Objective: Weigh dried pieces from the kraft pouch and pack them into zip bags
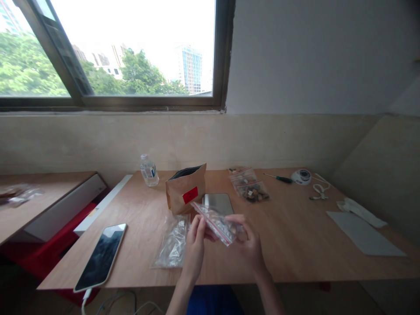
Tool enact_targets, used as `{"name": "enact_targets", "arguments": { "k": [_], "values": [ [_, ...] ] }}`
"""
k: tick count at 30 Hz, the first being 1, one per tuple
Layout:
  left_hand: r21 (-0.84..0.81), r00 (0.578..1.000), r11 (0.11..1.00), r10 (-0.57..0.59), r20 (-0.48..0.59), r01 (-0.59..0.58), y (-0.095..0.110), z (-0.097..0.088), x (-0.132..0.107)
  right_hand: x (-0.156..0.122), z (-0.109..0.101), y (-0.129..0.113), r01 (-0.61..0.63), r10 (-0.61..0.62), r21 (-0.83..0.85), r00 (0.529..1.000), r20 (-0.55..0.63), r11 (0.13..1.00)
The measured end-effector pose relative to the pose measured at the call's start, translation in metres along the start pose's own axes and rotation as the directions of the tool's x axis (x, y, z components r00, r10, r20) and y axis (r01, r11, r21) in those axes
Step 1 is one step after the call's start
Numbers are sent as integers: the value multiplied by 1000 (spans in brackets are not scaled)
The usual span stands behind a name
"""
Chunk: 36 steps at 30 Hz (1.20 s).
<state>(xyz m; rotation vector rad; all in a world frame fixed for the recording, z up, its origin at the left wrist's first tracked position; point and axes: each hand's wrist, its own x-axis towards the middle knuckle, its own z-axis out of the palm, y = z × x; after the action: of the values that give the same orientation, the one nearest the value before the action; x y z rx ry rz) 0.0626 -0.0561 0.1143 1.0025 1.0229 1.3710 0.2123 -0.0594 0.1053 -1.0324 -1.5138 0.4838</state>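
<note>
A clear zip-lock bag (pixel 218 225) with a red stripe along its top is held between both my hands above the table. My left hand (pixel 197 236) pinches its left side, while my right hand (pixel 247 240) is closed around its right end. What lies inside the bag is hard to make out. Just behind the bag is a flat silver scale-like plate (pixel 218 200), partly covered by it. To the left of that stands an opened brown paper pouch (pixel 177 192) with a red label. Clear plastic bags (pixel 172 243) lie beside my left hand.
Zip-lock bags of small dark pieces (pixel 254 191) lie behind on the right, near a screwdriver (pixel 278 178) and a white dome camera (pixel 301 176). A water bottle (pixel 149 171) stands at the back left. A phone (pixel 101 256) with a cable lies front left, white sheet (pixel 364 234) at right.
</note>
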Motion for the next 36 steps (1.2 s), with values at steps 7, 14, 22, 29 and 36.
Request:
{"name": "enact_targets", "arguments": {
  "k": [7,14,22,29,36],
  "values": [
    [-35,987,987,-159,-29,158,-4,-22,5,-14,3,5,200,-191,-25,961,198,980],
    [203,994,976,66,83,-81,-7,-26,10,-11,3,-12,-66,13,115,909,416,991],
    [289,990,947,130,47,-138,-21,-21,13,0,40,-20,-289,255,78,920,298,954],
    [246,994,963,106,19,-107,-22,-14,12,-3,42,-20,-351,308,88,897,318,932],
    [168,996,982,85,8,-85,-21,-10,7,-5,43,-28,-267,255,18,937,240,964]
  ]
}}
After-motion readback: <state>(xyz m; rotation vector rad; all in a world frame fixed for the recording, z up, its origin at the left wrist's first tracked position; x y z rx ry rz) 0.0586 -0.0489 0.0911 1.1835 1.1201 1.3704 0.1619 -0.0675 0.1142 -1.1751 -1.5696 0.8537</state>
